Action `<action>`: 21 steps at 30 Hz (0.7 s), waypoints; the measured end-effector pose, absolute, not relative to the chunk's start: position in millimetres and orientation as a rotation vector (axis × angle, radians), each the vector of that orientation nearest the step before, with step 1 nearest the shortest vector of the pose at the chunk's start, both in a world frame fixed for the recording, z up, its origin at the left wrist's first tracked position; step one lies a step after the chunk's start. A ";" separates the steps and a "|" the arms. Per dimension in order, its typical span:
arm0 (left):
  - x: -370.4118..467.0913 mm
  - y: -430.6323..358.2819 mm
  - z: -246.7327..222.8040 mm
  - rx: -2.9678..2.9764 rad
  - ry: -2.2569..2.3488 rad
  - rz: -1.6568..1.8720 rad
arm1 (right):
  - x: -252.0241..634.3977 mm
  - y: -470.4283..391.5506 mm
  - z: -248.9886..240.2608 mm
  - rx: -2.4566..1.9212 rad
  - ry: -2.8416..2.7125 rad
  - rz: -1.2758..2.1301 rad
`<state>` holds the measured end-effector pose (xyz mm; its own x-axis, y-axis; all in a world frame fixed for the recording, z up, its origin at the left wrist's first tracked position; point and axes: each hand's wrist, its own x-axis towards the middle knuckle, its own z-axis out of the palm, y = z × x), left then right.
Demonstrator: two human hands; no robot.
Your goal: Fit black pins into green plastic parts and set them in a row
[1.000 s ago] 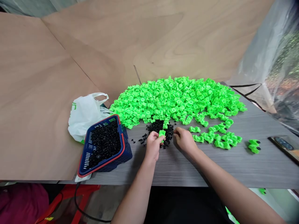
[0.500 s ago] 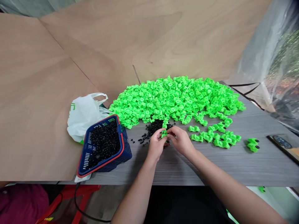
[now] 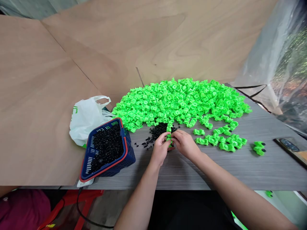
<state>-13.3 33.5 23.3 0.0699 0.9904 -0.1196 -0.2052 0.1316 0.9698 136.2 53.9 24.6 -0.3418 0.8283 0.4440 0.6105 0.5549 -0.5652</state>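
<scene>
My left hand (image 3: 160,149) is closed around a small green toy car body (image 3: 168,139), holding it just above the table near the middle. The fingers of my right hand (image 3: 184,143) pinch at the right side of that car body, on a thin black wheel axle (image 3: 169,137) lying across it. My fingertips cover much of both pieces. Just beyond my hands lies a loose pile of black wheel axles (image 3: 159,129). Behind it spreads a large heap of green car bodies (image 3: 177,99). A small reddish object (image 3: 171,148) shows partly beneath my hands.
A blue basket (image 3: 130,153) full of black axles stands at left, beside a white plastic bag (image 3: 83,119). Right of my hands lie several green cars (image 3: 232,142), some with black wheels. A dark flat object (image 3: 289,144) lies far right. Another person's sleeve (image 3: 24,209) shows lower left.
Both hands stay in nearly the same place. The car body has tilted slightly between my fingers, and my right fingertips have shifted a little on it.
</scene>
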 end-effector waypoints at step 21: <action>-11.3 36.6 16.8 1.090 1.201 1.233 | 131.6 50.0 21.5 -1.141 -2.016 0.417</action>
<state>-11.3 36.6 16.8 -0.0348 0.9978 -0.0568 -0.0831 0.0537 0.9951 131.6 50.0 21.5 -0.3043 0.8340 0.4604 0.5825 0.5453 -0.6028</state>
